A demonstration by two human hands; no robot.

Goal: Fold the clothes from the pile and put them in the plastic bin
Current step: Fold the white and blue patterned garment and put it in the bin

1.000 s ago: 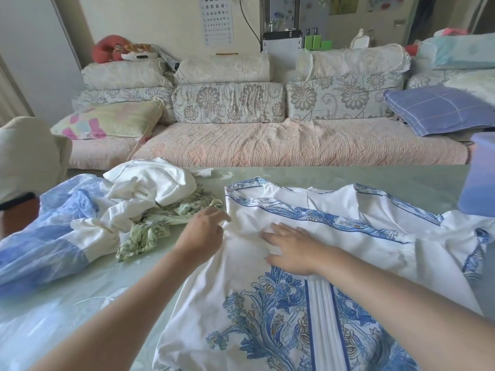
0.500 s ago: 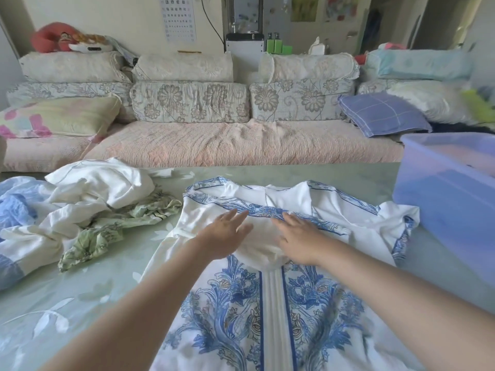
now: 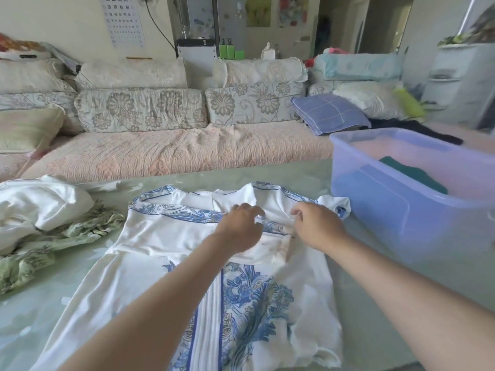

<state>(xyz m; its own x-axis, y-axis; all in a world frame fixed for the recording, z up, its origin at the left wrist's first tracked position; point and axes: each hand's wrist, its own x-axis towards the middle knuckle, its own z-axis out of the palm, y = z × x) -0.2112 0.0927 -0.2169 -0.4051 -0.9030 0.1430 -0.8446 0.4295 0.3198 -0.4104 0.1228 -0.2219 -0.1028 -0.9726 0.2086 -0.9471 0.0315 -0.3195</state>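
The white and blue garment (image 3: 187,263) lies flat at the frame's centre, its long axis running bottom to top. The left hand (image 3: 241,228) and right hand (image 3: 316,226) pinch its upper fold.

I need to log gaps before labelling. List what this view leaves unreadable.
- Dress, head view: hem cut off by the bottom edge; middle covered by both forearms.
- Bin: right side cut off by the frame; its contents blurred by the wall.
- Clothes pile: left part cut off by the frame.
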